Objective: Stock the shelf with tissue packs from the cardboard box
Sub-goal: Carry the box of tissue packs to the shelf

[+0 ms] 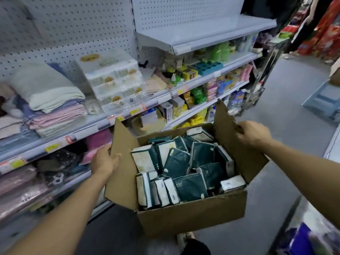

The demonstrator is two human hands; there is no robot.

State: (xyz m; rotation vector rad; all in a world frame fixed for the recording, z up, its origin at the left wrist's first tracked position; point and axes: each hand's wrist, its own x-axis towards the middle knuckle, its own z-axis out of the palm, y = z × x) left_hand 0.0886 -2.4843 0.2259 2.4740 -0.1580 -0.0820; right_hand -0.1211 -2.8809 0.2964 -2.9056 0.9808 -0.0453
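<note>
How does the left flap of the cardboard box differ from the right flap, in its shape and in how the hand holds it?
The left flap has a fairly clean edge rising to a point; the right flap has a ragged, torn top edge. The left hand holds the left flap low down at its outer edge, while the right hand grips the right flap near its top. Both flaps stand open, brown, above the tissue packs.

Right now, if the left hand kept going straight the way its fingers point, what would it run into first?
The left hand already grips the left flap of the cardboard box, fingers pointing right across it. Pushing on, it would likely reach the tissue packs inside, though depth is hard to judge.
</note>
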